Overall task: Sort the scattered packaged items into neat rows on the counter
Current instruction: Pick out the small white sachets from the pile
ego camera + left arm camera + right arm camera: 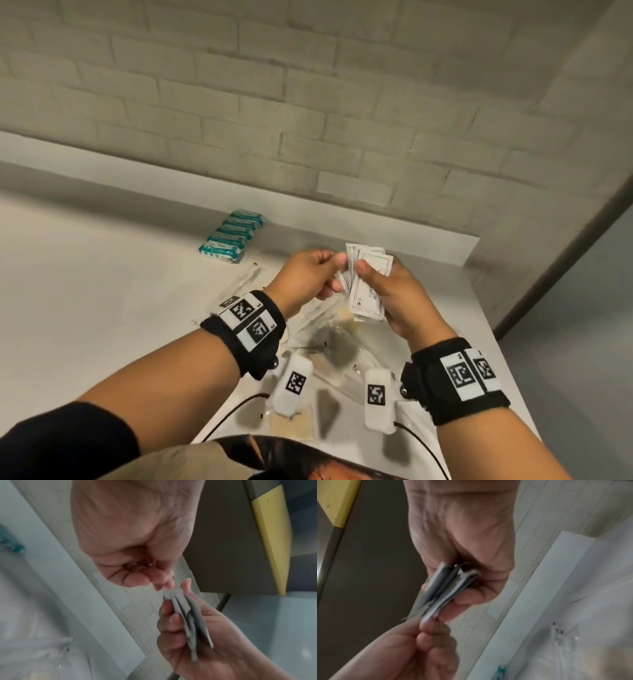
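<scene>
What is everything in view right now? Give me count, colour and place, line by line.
white sachets: several, exact count unclear, white with dark print, fanned in the right hand above the counter
teal packs: about six, teal and white, in a neat row at the counter's back left
clear wrapped items: count unclear, transparent and beige, scattered under the hands
counter: one, white
brick wall: one, pale
left hand: pinches a sachet edge
right hand: grips the sachets

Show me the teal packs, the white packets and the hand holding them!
teal packs (pixel 231 237), head view, middle of the row by the wall.
white packets (pixel 368 291), head view, printed face of the front packet.
right hand (pixel 407 301), head view, back of the hand.
</scene>
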`<state>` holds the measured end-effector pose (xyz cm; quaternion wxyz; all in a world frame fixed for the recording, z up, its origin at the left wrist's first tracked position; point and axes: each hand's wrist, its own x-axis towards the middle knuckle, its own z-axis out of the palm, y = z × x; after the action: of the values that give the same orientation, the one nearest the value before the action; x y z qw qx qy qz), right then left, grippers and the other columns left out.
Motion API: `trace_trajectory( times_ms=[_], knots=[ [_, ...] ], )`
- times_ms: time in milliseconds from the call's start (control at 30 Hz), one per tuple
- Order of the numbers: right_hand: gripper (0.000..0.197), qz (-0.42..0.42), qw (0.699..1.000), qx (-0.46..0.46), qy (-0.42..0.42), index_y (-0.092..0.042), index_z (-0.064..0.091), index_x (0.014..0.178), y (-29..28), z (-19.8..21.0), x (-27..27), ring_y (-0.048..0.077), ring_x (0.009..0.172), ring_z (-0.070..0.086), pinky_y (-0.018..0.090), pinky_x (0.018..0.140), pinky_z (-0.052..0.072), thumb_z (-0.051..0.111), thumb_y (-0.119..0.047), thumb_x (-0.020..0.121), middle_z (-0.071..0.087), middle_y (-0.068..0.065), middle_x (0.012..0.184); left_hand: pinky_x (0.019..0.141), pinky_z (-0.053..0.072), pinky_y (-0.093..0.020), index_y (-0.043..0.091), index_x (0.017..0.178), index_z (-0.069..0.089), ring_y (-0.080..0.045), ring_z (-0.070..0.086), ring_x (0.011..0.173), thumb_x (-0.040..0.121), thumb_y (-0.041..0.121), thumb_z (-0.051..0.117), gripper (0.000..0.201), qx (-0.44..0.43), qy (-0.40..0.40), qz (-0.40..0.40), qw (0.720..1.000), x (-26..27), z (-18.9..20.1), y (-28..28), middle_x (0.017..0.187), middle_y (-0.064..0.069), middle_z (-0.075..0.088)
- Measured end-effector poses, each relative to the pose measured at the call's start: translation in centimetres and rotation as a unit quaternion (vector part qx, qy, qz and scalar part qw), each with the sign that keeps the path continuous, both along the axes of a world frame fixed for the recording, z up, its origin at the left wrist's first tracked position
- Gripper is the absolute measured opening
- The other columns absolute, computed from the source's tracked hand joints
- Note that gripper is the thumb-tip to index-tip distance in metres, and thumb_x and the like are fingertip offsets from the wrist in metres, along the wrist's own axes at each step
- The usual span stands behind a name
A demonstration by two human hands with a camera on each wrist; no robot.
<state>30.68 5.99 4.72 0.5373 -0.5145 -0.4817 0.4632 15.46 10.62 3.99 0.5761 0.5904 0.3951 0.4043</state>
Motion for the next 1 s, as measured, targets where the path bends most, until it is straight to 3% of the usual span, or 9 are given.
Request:
trace_trajectory(
  times_ms=[167, 300, 400, 567, 667, 767, 833, 933, 1000],
  knots=[
    [0.036, -0.042, 0.996, -0.027, 0.077, -0.006, 0.053, 0.123, 0.0, 1.1, -1.9, 0.034, 0.099, 0.069, 0.046, 0.083, 0.057, 0.054, -0.028, 0.095, 0.068, 0.020, 0.114, 0.093, 0.048, -0.041, 0.017, 0.120, 0.065, -0.028, 0.064, 0.105, 0.083, 0.055, 0.061, 0.053, -0.139, -0.149, -0.136, 0.970, 1.5, -0.8, -1.2, 0.110, -0.010, 0.069],
    [0.026, 0.033, 0.989, -0.096, 0.109, -0.009, 0.053, 0.124, -0.5, 1.4, -1.6, 0.029, 0.101, 0.067, 0.044, 0.089, 0.054, 0.045, -0.011, 0.099, 0.068, 0.016, 0.114, 0.078, 0.055, -0.036, 0.006, 0.121, 0.062, -0.025, 0.068, 0.089, 0.096, 0.039, 0.047, 0.044, -0.207, -0.186, -0.112, 0.954, 1.7, -0.1, -1.5, 0.105, -0.014, 0.069],
    [0.036, 0.088, 0.988, -0.093, 0.086, -0.005, 0.053, 0.126, -0.7, 1.7, -0.4, 0.031, 0.099, 0.065, 0.046, 0.091, 0.051, 0.044, 0.008, 0.093, 0.066, 0.018, 0.111, 0.096, 0.048, -0.046, 0.003, 0.128, 0.057, -0.035, 0.062, 0.108, 0.099, 0.034, 0.043, 0.044, -0.216, -0.187, -0.088, 0.954, 1.4, -0.2, -1.3, 0.121, -0.022, 0.063],
    [0.036, 0.001, 0.999, -0.034, -0.019, -0.007, 0.058, 0.118, -0.5, 1.8, -1.2, 0.016, 0.079, 0.070, 0.028, 0.073, 0.058, 0.059, 0.010, 0.086, 0.072, 0.006, 0.092, 0.082, 0.054, -0.046, 0.006, 0.121, 0.059, -0.029, 0.066, 0.083, 0.097, 0.023, 0.048, 0.032, -0.224, -0.233, -0.128, 0.938, 1.9, -0.3, -1.9, 0.094, -0.014, 0.067],
    [0.047, -0.075, 0.973, -0.003, -0.217, -0.015, 0.059, 0.123, -0.3, 1.6, -1.4, -0.001, 0.065, 0.063, 0.014, 0.062, 0.049, 0.075, -0.009, 0.079, 0.062, -0.009, 0.077, 0.064, 0.056, -0.033, 0.004, 0.102, 0.060, -0.022, 0.065, 0.065, 0.098, 0.019, 0.041, 0.024, -0.259, -0.253, -0.124, 0.924, 1.7, -0.2, -1.8, 0.074, -0.008, 0.067],
    [0.077, -0.121, 0.930, 0.018, -0.346, -0.029, 0.045, 0.138, -0.5, 1.5, -1.2, 0.009, 0.088, 0.056, 0.018, 0.072, 0.044, 0.082, -0.030, 0.071, 0.051, -0.004, 0.100, 0.077, 0.056, -0.040, 0.006, 0.099, 0.055, -0.022, 0.063, 0.068, 0.096, 0.025, 0.047, 0.021, -0.286, -0.242, -0.105, 0.921, 1.5, -0.3, -1.6, 0.074, -0.008, 0.063],
    [0.092, -0.046, 0.951, 0.043, -0.303, -0.034, 0.030, 0.146, -0.9, 1.6, -0.8, 0.011, 0.113, 0.051, 0.009, 0.076, 0.038, 0.082, -0.030, 0.071, 0.047, -0.002, 0.126, 0.081, 0.057, -0.045, 0.010, 0.112, 0.053, -0.023, 0.064, 0.070, 0.091, 0.040, 0.057, 0.037, -0.294, -0.239, -0.100, 0.920, 1.3, -0.4, -1.3, 0.071, -0.009, 0.062],
    [0.133, 0.136, 0.941, 0.030, -0.308, -0.050, -0.006, 0.147, -1.6, 2.2, -0.5, -0.008, 0.131, 0.032, 0.004, 0.086, 0.038, 0.091, -0.023, 0.059, 0.015, -0.014, 0.156, 0.064, 0.056, -0.035, 0.013, 0.117, 0.055, -0.020, 0.062, 0.068, 0.068, 0.075, 0.061, 0.079, -0.316, -0.215, -0.130, 0.915, 0.7, 0.0, -0.8, 0.079, -0.008, 0.061],
    [0.149, 0.194, 0.899, 0.028, -0.391, -0.059, -0.023, 0.137, -1.9, 2.7, -1.2, -0.002, 0.140, 0.023, 0.023, 0.106, 0.040, 0.094, -0.034, 0.048, 0.001, -0.019, 0.158, 0.081, 0.053, -0.038, 0.011, 0.121, 0.055, -0.025, 0.061, 0.088, 0.064, 0.082, 0.055, 0.091, -0.316, -0.227, -0.194, 0.901, 0.4, 0.6, -1.0, 0.099, -0.014, 0.059]
  ],
)
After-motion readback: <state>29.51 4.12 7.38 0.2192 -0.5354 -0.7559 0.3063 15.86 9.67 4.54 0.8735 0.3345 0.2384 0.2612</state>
